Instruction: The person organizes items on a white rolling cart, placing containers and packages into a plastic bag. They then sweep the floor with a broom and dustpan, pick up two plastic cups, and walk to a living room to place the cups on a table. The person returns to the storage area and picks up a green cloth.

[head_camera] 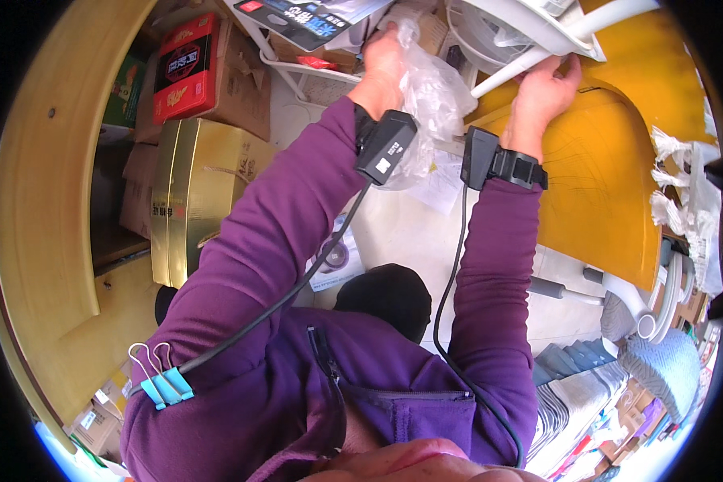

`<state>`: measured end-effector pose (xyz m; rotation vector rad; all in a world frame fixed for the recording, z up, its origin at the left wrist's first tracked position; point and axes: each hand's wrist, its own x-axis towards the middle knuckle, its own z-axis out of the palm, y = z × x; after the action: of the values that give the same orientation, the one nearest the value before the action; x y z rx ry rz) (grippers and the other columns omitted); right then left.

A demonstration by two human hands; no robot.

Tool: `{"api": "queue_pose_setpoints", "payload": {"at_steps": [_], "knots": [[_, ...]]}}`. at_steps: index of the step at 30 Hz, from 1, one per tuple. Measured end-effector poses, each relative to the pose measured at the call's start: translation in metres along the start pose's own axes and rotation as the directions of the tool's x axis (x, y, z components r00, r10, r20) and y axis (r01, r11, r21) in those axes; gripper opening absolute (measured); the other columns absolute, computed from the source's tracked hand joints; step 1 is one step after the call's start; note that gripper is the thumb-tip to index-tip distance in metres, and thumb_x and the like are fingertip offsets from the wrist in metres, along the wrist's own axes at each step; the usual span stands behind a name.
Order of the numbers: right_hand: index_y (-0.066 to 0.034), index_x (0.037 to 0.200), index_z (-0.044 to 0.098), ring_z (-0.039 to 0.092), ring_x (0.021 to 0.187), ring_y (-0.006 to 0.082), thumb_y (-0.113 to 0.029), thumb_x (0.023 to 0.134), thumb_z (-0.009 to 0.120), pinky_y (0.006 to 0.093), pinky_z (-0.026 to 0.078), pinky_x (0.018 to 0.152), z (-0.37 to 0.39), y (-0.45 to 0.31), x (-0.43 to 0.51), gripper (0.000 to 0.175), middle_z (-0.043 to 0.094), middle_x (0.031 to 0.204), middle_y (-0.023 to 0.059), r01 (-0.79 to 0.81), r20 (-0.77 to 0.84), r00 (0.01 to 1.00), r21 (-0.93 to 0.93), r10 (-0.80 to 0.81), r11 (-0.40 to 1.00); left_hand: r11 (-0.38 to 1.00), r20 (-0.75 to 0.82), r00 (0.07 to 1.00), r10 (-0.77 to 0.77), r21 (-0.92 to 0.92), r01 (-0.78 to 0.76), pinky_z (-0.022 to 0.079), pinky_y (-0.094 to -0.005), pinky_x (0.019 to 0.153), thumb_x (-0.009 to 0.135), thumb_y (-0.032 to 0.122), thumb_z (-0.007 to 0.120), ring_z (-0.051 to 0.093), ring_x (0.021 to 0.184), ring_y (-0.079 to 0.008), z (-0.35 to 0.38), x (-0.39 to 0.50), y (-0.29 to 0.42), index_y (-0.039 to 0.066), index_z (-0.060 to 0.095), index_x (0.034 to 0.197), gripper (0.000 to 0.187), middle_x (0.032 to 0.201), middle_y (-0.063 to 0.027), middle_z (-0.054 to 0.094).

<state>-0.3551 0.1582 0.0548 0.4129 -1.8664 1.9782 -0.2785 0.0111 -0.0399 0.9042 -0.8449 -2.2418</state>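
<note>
My left hand (384,60) reaches to the top middle of the view, its fingers in the crumpled top of a clear plastic bag (434,99). The bag hangs down to the right of the wrist. To the right, my right hand (542,93) is at the underside of a white rack (569,30), curled against its lower corner beside a white leg. Some of its fingertips are hidden there. A clear round plastic container (488,36) sits in the rack. Just left of my left hand lies a dark printed package (298,21), on a white shelf unit (283,63).
At the left, a red box (187,66) rests on a cardboard carton (244,84), with a gold box (199,181) nearer me. A yellow wooden board (596,175) stands at the right. Printed paper (340,259) lies on the pale floor (391,229). Cables run along both my sleeves.
</note>
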Motion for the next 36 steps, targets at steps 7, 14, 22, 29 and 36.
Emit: {"api": "queue_pose_setpoints", "payload": {"at_steps": [7, 14, 22, 29, 36], "knots": [[-0.0013, 0.124, 0.03, 0.059, 0.063, 0.0233, -0.015, 0.083, 0.052, 0.0291, 0.05, 0.048, 0.007, 0.039, -0.004, 0.048, 0.051, 0.103, 0.0179, -0.228, 0.196, 0.956, 0.024, 0.219, 0.973, 0.999, 0.139, 0.989, -0.054, 0.006, 0.054, 0.045, -0.031, 0.051, 0.087, 0.028, 0.049, 0.054, 0.056, -0.0174, 0.001, -0.011, 0.016, 0.007, 0.054, 0.087, 0.022, 0.068, -0.004, 0.055], [-0.0044, 0.115, 0.028, 0.056, 0.05, 0.0228, -0.006, 0.081, 0.049, 0.0309, 0.049, 0.038, 0.014, 0.061, 0.013, 0.04, 0.049, 0.096, 0.0137, -0.407, 0.341, 0.872, 0.107, 0.351, 0.907, 0.959, 0.259, 0.956, 0.14, 0.206, -0.197, 0.042, -0.0244, 0.073, 0.086, 0.018, 0.052, 0.053, 0.083, -0.013, 0.0, -0.05, -0.004, -0.002, 0.047, 0.11, 0.031, 0.092, -0.0101, 0.057], [-0.0035, 0.104, 0.039, 0.057, 0.051, 0.0208, -0.022, 0.085, 0.047, 0.026, 0.049, 0.037, 0.016, 0.053, 0.014, 0.027, 0.054, 0.089, 0.0118, -0.379, 0.28, 0.893, 0.052, 0.351, 0.924, 0.935, 0.08, 0.981, -0.178, 0.325, 0.144, 0.046, -0.0276, 0.053, 0.086, 0.041, 0.047, 0.054, 0.059, -0.0133, -0.032, -0.081, 0.005, 0.003, 0.055, 0.098, 0.041, 0.074, -0.0046, 0.058], [-0.0055, 0.105, 0.041, 0.055, 0.047, 0.0219, -0.021, 0.088, 0.039, 0.0284, 0.048, 0.036, 0.01, 0.038, 0.014, 0.022, 0.054, 0.091, 0.0117, -0.247, 0.204, 0.952, 0.082, 0.226, 0.966, 0.92, 0.043, 0.941, -0.336, 0.227, 0.318, 0.047, -0.0345, 0.06, 0.085, 0.046, 0.046, 0.058, 0.066, -0.0194, -0.036, -0.014, 0.006, -0.002, 0.055, 0.095, 0.05, 0.081, -0.0098, 0.059], [-0.0098, 0.125, 0.022, 0.057, 0.051, 0.0286, -0.011, 0.085, 0.043, 0.0313, 0.05, 0.037, 0.009, 0.047, 0.005, 0.045, 0.045, 0.11, 0.0168, -0.443, 0.326, 0.853, 0.039, 0.407, 0.896, 0.951, 0.149, 0.948, -0.283, 0.175, 0.256, 0.049, -0.0391, 0.064, 0.085, 0.029, 0.047, 0.06, 0.07, -0.0252, -0.024, 0.033, -0.023, 0.0, 0.057, 0.094, 0.032, 0.083, -0.0123, 0.061]]}}
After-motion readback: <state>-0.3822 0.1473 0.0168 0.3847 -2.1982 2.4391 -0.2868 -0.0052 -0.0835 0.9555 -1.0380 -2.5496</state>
